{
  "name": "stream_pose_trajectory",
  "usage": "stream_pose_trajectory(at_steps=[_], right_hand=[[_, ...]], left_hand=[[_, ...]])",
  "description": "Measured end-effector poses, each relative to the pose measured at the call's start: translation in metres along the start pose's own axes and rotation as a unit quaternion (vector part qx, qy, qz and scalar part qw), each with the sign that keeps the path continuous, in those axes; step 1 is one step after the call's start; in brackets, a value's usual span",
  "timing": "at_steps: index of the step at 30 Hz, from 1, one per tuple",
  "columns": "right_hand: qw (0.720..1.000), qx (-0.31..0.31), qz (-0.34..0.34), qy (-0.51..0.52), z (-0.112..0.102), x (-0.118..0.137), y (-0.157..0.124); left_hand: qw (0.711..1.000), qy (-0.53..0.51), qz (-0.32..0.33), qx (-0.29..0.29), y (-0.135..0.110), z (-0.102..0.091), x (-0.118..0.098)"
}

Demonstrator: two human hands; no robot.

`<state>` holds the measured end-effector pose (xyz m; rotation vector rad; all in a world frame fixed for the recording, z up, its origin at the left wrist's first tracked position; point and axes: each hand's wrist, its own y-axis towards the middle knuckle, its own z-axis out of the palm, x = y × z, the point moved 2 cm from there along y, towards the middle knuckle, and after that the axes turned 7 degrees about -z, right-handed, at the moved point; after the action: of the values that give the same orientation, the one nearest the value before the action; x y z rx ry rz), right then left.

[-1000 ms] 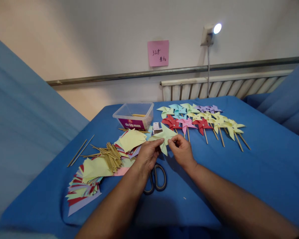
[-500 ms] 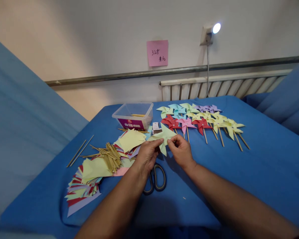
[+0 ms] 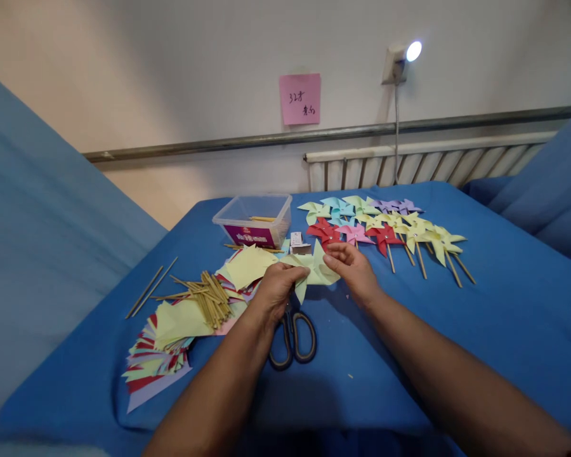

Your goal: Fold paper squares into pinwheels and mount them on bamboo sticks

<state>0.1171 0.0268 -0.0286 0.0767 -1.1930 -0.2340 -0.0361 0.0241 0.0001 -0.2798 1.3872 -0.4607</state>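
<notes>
Blue cloth covers the worktop (image 3: 457,330), which stands before a radiator and a wall with a pink note. Just above the cloth, both hands hold a pale green paper piece (image 3: 316,271), cut and partly folded. The left hand (image 3: 276,289) pinches its left edge between thumb and fingers, and the right hand (image 3: 354,266) pinches the right side with curled fingertips. Because the paper is thin and pulled from two sides, a hard tug would likely tear it at a cut or leave a stray crease, and a loosened pinch could let the folded points spring flat. Scissors (image 3: 292,336) lie shut directly under the left wrist, so a dropped hand might knock them. The left forearm passes near the loose wooden sticks (image 3: 214,298) and the stacked paper squares (image 3: 162,355), which a sweep could scatter. Finished pinwheels (image 3: 385,231) lie in rows just beyond the right hand. A clear plastic tub (image 3: 228,220) at the back holds a few sticks. Whether it holds anything more cannot be told. The small white box (image 3: 297,241) beside it hides its contents.
</notes>
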Motion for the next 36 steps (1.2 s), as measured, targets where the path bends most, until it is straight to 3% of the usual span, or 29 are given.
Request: stream_pose_trajectory(at_steps=[4, 9, 12, 15, 20, 32, 36], right_hand=[[0.991, 0.101, 0.080, 0.026, 0.002, 0.000, -0.003], [0.988, 0.130, 0.083, -0.032, 0.003, -0.004, -0.008], [0.993, 0.092, 0.072, -0.025, 0.004, -0.008, -0.007], [0.998, -0.009, 0.060, 0.032, 0.007, -0.012, -0.007], [0.986, -0.123, 0.040, 0.109, 0.013, -0.019, -0.011], [0.990, -0.104, 0.032, 0.088, 0.016, -0.021, -0.017], [0.997, -0.069, -0.030, 0.030, 0.013, -0.011, -0.017]], left_hand=[[0.996, 0.087, 0.005, 0.028, -0.003, -0.003, -0.004], [0.989, 0.142, 0.015, 0.044, -0.004, -0.005, -0.007], [0.990, 0.132, 0.045, 0.019, -0.002, -0.003, -0.006], [0.997, 0.032, 0.071, -0.011, -0.001, 0.004, -0.001], [0.992, -0.114, 0.029, 0.039, 0.001, 0.019, 0.015], [0.987, -0.154, 0.043, -0.004, 0.005, 0.018, 0.022], [0.979, -0.197, 0.048, 0.015, 0.004, 0.014, 0.014]])
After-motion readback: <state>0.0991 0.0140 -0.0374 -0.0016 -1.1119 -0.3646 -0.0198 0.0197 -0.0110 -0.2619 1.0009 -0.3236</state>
